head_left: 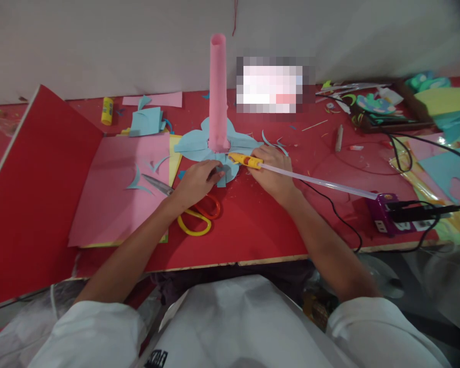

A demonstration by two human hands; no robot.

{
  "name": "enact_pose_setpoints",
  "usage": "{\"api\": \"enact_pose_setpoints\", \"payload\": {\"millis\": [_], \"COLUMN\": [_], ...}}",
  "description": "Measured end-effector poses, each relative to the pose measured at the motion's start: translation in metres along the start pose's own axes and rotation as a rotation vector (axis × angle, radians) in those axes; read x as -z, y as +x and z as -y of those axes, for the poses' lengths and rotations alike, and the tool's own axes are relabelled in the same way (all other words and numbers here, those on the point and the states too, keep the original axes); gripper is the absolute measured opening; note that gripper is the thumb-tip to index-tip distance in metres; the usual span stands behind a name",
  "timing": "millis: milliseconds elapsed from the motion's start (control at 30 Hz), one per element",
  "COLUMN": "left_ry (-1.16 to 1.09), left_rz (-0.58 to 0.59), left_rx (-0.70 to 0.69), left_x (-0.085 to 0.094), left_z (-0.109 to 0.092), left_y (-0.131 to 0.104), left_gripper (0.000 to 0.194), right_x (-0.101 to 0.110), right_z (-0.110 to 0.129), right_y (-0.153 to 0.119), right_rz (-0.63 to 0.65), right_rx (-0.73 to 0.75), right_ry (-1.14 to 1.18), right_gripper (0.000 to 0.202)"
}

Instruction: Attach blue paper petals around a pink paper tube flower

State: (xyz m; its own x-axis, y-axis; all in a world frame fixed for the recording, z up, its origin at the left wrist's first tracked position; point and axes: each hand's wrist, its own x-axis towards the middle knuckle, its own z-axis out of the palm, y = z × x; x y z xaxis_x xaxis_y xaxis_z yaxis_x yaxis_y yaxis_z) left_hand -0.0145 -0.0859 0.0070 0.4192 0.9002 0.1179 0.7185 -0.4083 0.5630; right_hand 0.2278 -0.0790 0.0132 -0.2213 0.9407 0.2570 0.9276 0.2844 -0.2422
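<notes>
A pink paper tube [218, 92] stands upright on a blue petal-shaped paper base [193, 143] on the red table. My right hand [272, 168] is closed on a yellow glue gun [247, 160], whose tip is at the base's front, near the tube's foot. A long translucent glue stick [318, 181] sticks out of the gun's rear toward the right. My left hand [199, 181] rests at the front left edge of the blue base, its fingers curled in; whether they pinch the paper is hidden.
Scissors [194, 221] with red and yellow handles lie partly under my left wrist, beside pink sheets [118, 189]. A yellow glue tube [107, 111] stands back left. A purple power block [391, 214] with black cables sits right. A brown tray [402, 122] holds paper pieces.
</notes>
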Motion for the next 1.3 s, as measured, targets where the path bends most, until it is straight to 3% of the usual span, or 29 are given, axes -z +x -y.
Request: {"api": "enact_pose_setpoints", "payload": {"millis": [467, 733, 1300], "left_ry": [0.042, 0.069, 0.180], "left_rz": [0.081, 0.185, 0.155], "left_rx": [-0.071, -0.097, -0.181], "left_x": [0.003, 0.009, 0.005], "left_z": [0.004, 0.004, 0.006], "left_y": [-0.004, -0.005, -0.010], "left_gripper": [0.026, 0.035, 0.036], "right_x": [-0.015, -0.011, -0.009], "right_z": [-0.001, 0.004, 0.016], "right_y": [0.000, 0.001, 0.000], "right_rz": [-0.014, 0.004, 0.045], "right_rx": [0.073, 0.063, 0.082], "right_ry": [0.001, -0.020, -0.033], "right_gripper": [0.015, 0.016, 0.013]}}
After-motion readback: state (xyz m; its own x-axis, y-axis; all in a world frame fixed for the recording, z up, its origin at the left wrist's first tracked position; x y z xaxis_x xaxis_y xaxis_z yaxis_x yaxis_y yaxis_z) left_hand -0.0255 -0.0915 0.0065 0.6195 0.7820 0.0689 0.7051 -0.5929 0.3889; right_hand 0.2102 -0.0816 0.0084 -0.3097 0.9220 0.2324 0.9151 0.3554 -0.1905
